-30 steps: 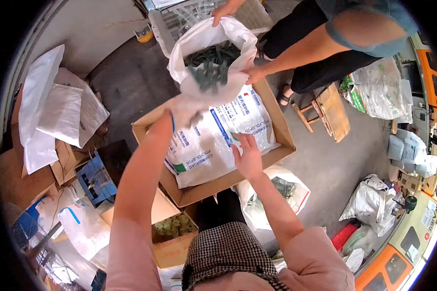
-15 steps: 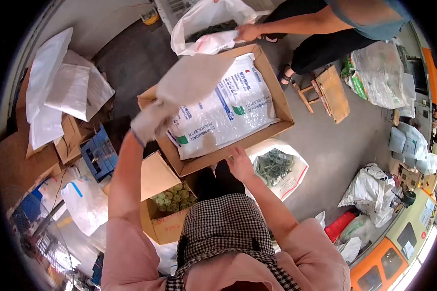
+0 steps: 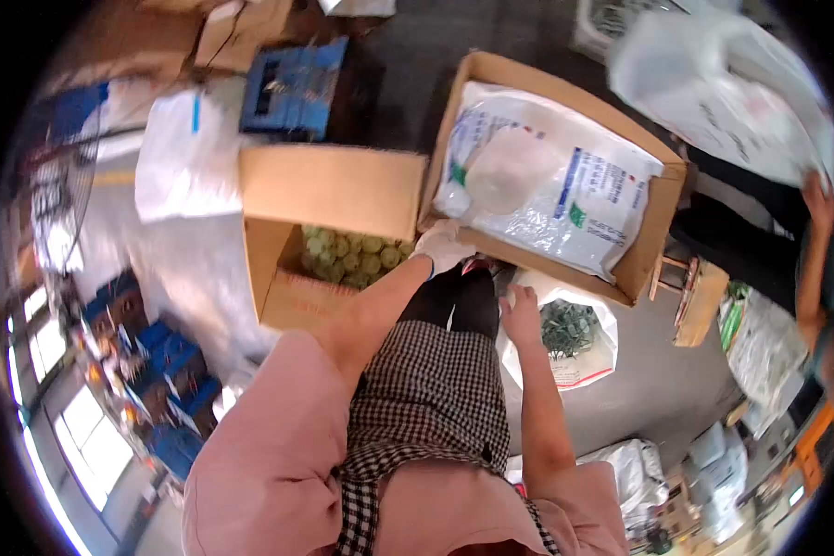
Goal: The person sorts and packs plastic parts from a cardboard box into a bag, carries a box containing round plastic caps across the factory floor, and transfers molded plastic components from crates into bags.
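Observation:
My left hand (image 3: 443,246), in a pale glove, is at the near left corner of a shallow cardboard box (image 3: 551,260), beside the raised flap (image 3: 334,190) of a lower carton. Its fingers are blurred, so their grip does not show. My right hand (image 3: 521,315) is below the box's near edge, fingers apart and slightly bent, holding nothing visible. In the shallow box lies a white printed plastic sack (image 3: 612,190) with a pale rounded flat piece (image 3: 514,170) on it. Round greenish pieces (image 3: 347,258) fill part of the lower carton (image 3: 287,301).
An open white sack (image 3: 602,357) of dark green pieces stands beside my right hand. At right, another person's hand (image 3: 817,199) holds a large white bag (image 3: 713,97). A wooden stool (image 3: 700,301), blue crate (image 3: 292,88) and white bag (image 3: 190,157) stand around.
The pale flat piece has left my left hand and lies on the printed sack. My left hand has come down to the box's near corner; my right hand has left its edge. The view has turned.

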{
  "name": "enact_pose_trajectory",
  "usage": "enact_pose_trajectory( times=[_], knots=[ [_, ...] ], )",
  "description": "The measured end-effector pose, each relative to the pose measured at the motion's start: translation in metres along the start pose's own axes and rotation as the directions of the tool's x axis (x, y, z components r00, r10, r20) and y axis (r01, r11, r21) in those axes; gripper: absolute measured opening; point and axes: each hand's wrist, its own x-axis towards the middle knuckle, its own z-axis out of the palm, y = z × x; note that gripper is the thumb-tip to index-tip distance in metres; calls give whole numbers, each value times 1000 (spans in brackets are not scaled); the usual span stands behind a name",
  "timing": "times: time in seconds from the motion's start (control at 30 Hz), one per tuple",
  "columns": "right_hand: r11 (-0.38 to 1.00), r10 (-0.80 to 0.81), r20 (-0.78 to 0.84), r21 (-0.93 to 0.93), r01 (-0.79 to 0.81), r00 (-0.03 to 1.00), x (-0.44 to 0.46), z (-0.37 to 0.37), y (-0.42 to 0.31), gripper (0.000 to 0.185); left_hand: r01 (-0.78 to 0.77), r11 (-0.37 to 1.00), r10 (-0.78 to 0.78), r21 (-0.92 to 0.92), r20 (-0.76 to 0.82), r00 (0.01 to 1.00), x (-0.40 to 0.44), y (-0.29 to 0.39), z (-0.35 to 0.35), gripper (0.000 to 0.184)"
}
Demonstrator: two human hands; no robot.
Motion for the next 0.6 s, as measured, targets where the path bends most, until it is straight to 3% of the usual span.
enact_pose_trajectory(
  times=[0.03,0.07,0.1,0.13,0.17,0.2,0.23,0.27,0.3,0.4,0.47,0.5,0.53,0.57,0.6],
  knots=[
    [1000,7,33,-13,-7,999,-1,-1,-9,27,34,998,-34,-53,10,999,-10,-23,10,62],
    [1000,-2,50,-9,2,999,-3,7,-6,29,-39,998,39,-49,-1,999,-18,-59,25,47],
    [999,-23,61,-22,24,998,-4,16,-4,29,78,991,-86,-107,-75,993,-41,-85,35,47],
    [997,-65,95,-28,68,993,-6,25,0,29,251,958,-255,-139,-12,967,-70,-91,24,49],
    [993,-106,129,-31,111,986,-8,32,1,29,389,908,-389,-155,29,921,-81,-145,48,49],
    [990,-138,138,9,138,981,-9,37,0,28,-84,894,145,439,-106,984,-92,-247,102,45],
    [987,-156,155,3,158,975,-11,41,1,28,502,863,-505,-65,-160,848,-128,-201,68,45],
    [984,-166,196,-35,176,967,-9,46,6,29,685,722,-690,-96,-42,722,-137,-212,69,44],
    [979,-169,235,-68,190,957,-13,48,9,30,700,709,-704,-83,-39,709,-150,-232,80,43],
    [965,-200,278,-108,237,939,-35,59,31,31,556,827,-548,78,-110,830,-176,-281,124,40],
    [939,-202,328,-204,278,923,-39,64,43,33,656,751,-661,-78,-98,744,-189,-258,122,37],
    [935,-207,326,-211,284,922,-44,61,37,33,652,753,-658,-88,-100,746,-181,-273,137,37],
    [953,-92,389,-231,194,916,-53,57,30,33,441,875,-430,199,-97,898,-167,-301,168,35],
    [960,24,448,-259,104,894,-57,55,27,33,172,871,-184,459,-18,983,-156,-318,188,34],
    [938,36,477,-320,136,878,-57,57,29,34,175,877,-185,447,-21,983,-153,-296,181,34]
  ],
)
